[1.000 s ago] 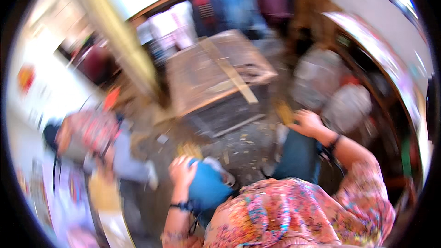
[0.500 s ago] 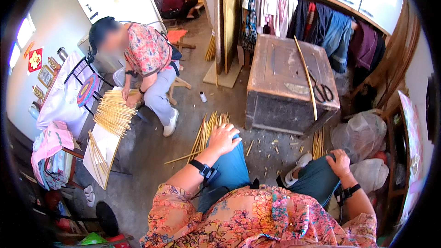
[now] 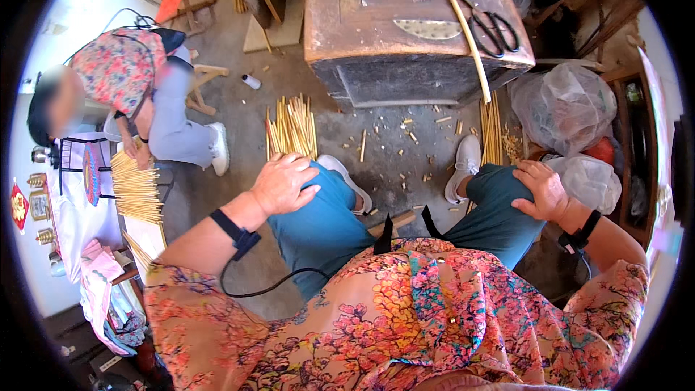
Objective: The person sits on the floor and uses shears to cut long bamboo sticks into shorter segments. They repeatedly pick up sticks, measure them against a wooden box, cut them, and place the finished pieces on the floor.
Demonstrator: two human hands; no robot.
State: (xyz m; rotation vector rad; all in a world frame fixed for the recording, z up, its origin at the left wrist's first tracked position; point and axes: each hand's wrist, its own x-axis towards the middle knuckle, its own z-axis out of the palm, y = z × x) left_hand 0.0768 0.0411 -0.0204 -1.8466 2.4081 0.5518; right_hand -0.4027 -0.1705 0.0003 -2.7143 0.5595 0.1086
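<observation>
My left hand (image 3: 284, 182) lies flat on my left knee, its fingers stretched out and holding nothing. On my right knee rests my right hand (image 3: 541, 190), also empty, with the thumb spread from the fingers. A bundle of thin yellow sticks (image 3: 291, 127) stands on the floor just beyond my left hand. More sticks (image 3: 491, 134) are beyond my right knee, beside a worn brown wooden chest (image 3: 344, 36). On its top lie black-handled scissors (image 3: 495, 32), one long pale stick (image 3: 461, 25) reaching past the front edge, and a half-moon plate (image 3: 427, 29) with small dots.
Short stick offcuts (image 3: 413, 134) litter the floor between my feet and the chest. Plastic bags (image 3: 563, 108) crowd the right side. At left a seated person (image 3: 119, 72) handles sticks (image 3: 135, 188) on a white board. A small bottle (image 3: 251, 81) is on the floor.
My view has tilted downward, so the chest and the floor sticks appear higher and the seated person farther left. Both hands have stayed on my knees.
</observation>
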